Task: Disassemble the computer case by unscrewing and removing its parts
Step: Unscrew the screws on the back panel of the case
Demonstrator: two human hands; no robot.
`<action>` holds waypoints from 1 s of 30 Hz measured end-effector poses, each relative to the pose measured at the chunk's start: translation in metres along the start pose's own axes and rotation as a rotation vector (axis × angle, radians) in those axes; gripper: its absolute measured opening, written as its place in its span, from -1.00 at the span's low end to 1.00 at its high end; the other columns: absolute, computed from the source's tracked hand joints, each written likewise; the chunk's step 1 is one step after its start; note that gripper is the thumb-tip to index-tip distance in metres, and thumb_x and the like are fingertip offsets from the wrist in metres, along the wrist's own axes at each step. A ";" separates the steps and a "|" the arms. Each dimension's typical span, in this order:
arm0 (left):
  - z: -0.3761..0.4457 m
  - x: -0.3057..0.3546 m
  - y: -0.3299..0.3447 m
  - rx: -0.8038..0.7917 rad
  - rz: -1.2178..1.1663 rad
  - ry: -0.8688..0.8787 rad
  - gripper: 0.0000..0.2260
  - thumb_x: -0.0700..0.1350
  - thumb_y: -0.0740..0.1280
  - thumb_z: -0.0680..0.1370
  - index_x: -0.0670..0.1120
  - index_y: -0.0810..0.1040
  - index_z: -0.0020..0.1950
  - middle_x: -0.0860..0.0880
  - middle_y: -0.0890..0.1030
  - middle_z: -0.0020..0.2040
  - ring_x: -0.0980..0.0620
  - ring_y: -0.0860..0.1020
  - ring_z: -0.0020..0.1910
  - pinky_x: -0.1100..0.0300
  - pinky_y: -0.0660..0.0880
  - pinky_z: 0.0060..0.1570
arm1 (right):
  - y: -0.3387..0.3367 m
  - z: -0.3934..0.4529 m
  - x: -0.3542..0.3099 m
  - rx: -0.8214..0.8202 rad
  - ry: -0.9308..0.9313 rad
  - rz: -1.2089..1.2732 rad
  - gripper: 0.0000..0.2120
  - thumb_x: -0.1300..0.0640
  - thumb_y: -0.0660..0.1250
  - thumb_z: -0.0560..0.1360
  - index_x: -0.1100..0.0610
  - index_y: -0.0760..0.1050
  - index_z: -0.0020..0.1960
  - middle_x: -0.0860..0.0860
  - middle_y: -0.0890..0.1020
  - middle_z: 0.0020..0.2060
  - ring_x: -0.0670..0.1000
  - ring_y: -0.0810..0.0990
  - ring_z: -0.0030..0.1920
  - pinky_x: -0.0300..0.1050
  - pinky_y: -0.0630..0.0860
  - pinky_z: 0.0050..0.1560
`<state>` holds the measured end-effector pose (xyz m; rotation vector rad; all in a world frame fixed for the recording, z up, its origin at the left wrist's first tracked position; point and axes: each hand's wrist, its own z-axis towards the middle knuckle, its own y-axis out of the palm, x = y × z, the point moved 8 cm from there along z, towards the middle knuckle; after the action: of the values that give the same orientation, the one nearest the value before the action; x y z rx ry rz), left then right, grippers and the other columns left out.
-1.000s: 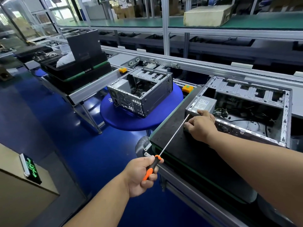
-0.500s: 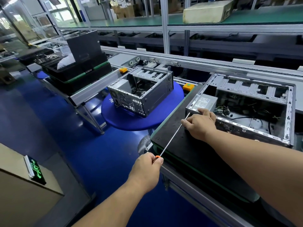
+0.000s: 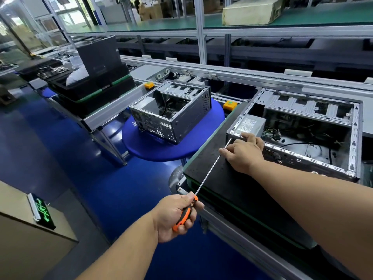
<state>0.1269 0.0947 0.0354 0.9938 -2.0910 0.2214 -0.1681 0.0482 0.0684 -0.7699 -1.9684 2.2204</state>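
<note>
Orange-handled screwdriver (image 3: 210, 168) gripped by left hand (image 3: 177, 217), right hand (image 3: 244, 154) steadying shaft.

Second case (image 3: 173, 112) left of computer case (image 3: 314, 126).

Open computer case (image 3: 314, 126) at right of frame, lying on a black pallet (image 3: 212, 170), side panel off, cables and power supply (image 3: 249, 124) visible inside at its near-left corner. Long-shaft screwdriver (image 3: 210, 168) running diagonally from lower centre up to that corner. Orange-and-black handle gripped in left hand (image 3: 177, 217) at lower centre. Right hand (image 3: 243, 153) resting on the case's near edge, fingers pinching the shaft close to the tip. Second open case (image 3: 171, 112) at centre, standing on a round blue platform (image 3: 141, 146). Stacked black trays (image 3: 90, 87) at upper left. Beige box (image 3: 252, 11) on green shelf at top. Green-lit sign (image 3: 41, 211) at lower left.
</note>
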 end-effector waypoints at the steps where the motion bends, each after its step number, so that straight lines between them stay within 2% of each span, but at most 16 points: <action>1: 0.000 0.004 -0.006 0.085 0.121 0.042 -0.59 0.11 0.21 0.74 -0.19 0.67 0.12 -0.07 0.60 -0.24 0.04 0.50 -0.39 0.25 0.35 -0.51 | 0.000 0.000 0.000 -0.003 0.002 -0.003 -0.50 -0.45 0.01 0.53 -0.26 0.65 -0.18 -0.26 0.57 -0.10 0.04 0.10 0.49 -0.02 -0.15 0.29; 4: -0.005 0.018 -0.019 0.313 0.369 0.176 -0.65 0.10 0.22 0.74 -0.11 0.67 0.06 -0.01 0.58 -0.32 0.01 0.49 -0.39 0.17 0.38 -0.47 | 0.001 0.001 0.001 -0.002 0.011 0.006 -0.51 -0.42 0.02 0.54 -0.25 0.66 -0.17 -0.25 0.57 -0.06 0.03 0.11 0.48 -0.01 -0.15 0.31; 6: -0.009 0.026 -0.023 0.406 0.378 0.257 -0.73 0.09 0.31 0.70 -0.06 0.67 -0.01 0.00 0.55 -0.35 -0.01 0.45 -0.41 0.19 0.36 -0.49 | -0.001 0.001 0.002 0.002 0.001 0.017 -0.54 -0.38 0.06 0.55 -0.22 0.66 -0.18 -0.24 0.59 -0.07 0.04 0.13 0.48 -0.03 -0.14 0.29; 9: -0.018 0.035 -0.028 0.476 0.344 0.404 -0.95 -0.04 0.47 0.54 0.01 0.65 -0.07 0.03 0.59 -0.30 0.03 0.46 -0.40 0.20 0.39 -0.48 | -0.006 -0.001 0.002 0.004 -0.018 0.004 -0.62 -0.32 0.16 0.56 -0.15 0.60 -0.22 -0.22 0.60 -0.14 0.05 0.19 0.46 -0.02 -0.07 0.26; 10: -0.022 0.036 -0.029 0.483 0.328 0.449 -0.94 -0.08 0.48 0.49 0.05 0.66 -0.06 0.04 0.63 -0.26 0.05 0.48 -0.37 0.20 0.42 -0.44 | -0.011 0.000 0.002 0.023 -0.021 0.000 -0.66 -0.29 0.20 0.56 -0.15 0.58 -0.22 -0.21 0.59 -0.16 0.06 0.26 0.42 0.01 0.01 0.24; 12: -0.027 0.033 -0.034 0.501 0.301 0.521 -0.80 -0.14 0.48 0.46 0.15 0.72 0.00 0.06 0.72 -0.15 0.11 0.57 -0.29 0.25 0.49 -0.32 | -0.031 0.006 0.004 0.120 -0.018 0.033 -0.74 -0.23 0.22 0.51 -0.11 0.52 -0.23 -0.16 0.58 -0.20 0.09 0.48 0.22 0.05 0.21 0.08; 13: -0.029 0.029 -0.037 0.515 0.272 0.544 -0.74 -0.17 0.49 0.50 0.20 0.73 0.03 0.06 0.74 -0.10 0.15 0.59 -0.25 0.27 0.50 -0.28 | -0.043 0.012 0.008 0.182 -0.012 0.047 -0.78 -0.20 0.22 0.48 -0.10 0.50 -0.19 -0.13 0.59 -0.18 0.11 0.54 0.11 0.06 0.27 0.03; 14: -0.030 0.026 -0.039 0.523 0.229 0.565 -0.72 -0.19 0.50 0.54 0.22 0.74 0.06 0.07 0.75 -0.09 0.18 0.60 -0.24 0.29 0.50 -0.27 | -0.051 0.020 0.014 0.224 0.003 0.043 -0.81 -0.18 0.23 0.47 -0.10 0.51 -0.10 -0.09 0.60 -0.10 0.12 0.56 0.09 0.09 0.32 0.03; 15: -0.030 0.023 -0.040 0.535 0.183 0.580 -0.72 -0.20 0.49 0.57 0.21 0.75 0.07 0.08 0.74 -0.12 0.20 0.60 -0.26 0.31 0.50 -0.28 | -0.056 0.029 0.022 0.223 0.034 0.030 -0.76 -0.18 0.26 0.47 -0.12 0.51 0.06 -0.03 0.59 0.05 0.15 0.53 0.16 0.16 0.36 0.09; 17: -0.029 0.020 -0.041 0.573 0.137 0.601 -0.76 -0.19 0.47 0.60 0.17 0.77 0.06 0.08 0.71 -0.22 0.19 0.57 -0.31 0.35 0.48 -0.32 | -0.051 0.051 0.046 0.108 0.160 0.048 -0.46 -0.24 0.32 0.47 -0.12 0.38 0.41 0.06 0.44 0.36 0.21 0.39 0.36 0.28 0.36 0.24; 19: -0.028 0.023 -0.041 0.599 0.149 0.616 -0.78 -0.18 0.46 0.61 0.16 0.76 0.03 0.03 0.70 -0.23 0.13 0.57 -0.33 0.34 0.49 -0.33 | -0.040 0.067 0.066 -0.001 0.257 0.049 -0.27 -0.34 0.27 0.47 -0.10 0.23 0.56 0.06 0.31 0.50 0.24 0.26 0.48 0.36 0.31 0.31; 21: -0.027 0.028 -0.040 0.589 0.162 0.621 -0.79 -0.19 0.47 0.60 0.15 0.74 0.00 0.04 0.71 -0.21 0.11 0.57 -0.35 0.32 0.49 -0.34 | -0.028 0.080 0.076 -0.075 0.257 0.004 -0.22 -0.40 0.19 0.49 -0.06 0.16 0.59 0.04 0.22 0.56 0.22 0.14 0.56 0.42 0.27 0.35; 24: -0.027 0.033 -0.042 0.592 0.243 0.621 -0.84 -0.18 0.53 0.53 0.10 0.70 -0.05 0.13 0.69 -0.23 0.16 0.60 -0.30 0.30 0.52 -0.31 | -0.018 0.089 0.081 -0.101 0.256 0.014 -0.18 -0.42 0.15 0.49 -0.03 0.08 0.61 0.02 0.11 0.60 0.19 0.00 0.61 0.45 0.19 0.42; 26: -0.026 0.035 -0.045 0.620 0.327 0.613 -0.89 -0.14 0.54 0.52 0.06 0.67 -0.07 0.09 0.72 -0.19 0.14 0.62 -0.25 0.32 0.52 -0.27 | -0.016 0.090 0.080 -0.096 0.259 0.012 -0.16 -0.42 0.13 0.47 -0.02 0.07 0.61 0.04 0.15 0.56 0.19 0.02 0.60 0.43 0.21 0.43; 30: -0.023 0.031 -0.047 0.626 0.330 0.589 -0.93 -0.07 0.52 0.55 0.03 0.66 -0.10 0.02 0.69 -0.26 0.16 0.54 -0.33 0.33 0.46 -0.34 | -0.019 0.087 0.076 -0.077 0.244 -0.002 -0.19 -0.39 0.12 0.49 0.01 0.09 0.60 0.06 0.20 0.51 0.20 0.09 0.54 0.38 0.26 0.39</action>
<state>0.1625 0.0555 0.0659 0.7758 -1.6328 1.2373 -0.2755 0.0015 0.0668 -0.9943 -1.9425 1.9515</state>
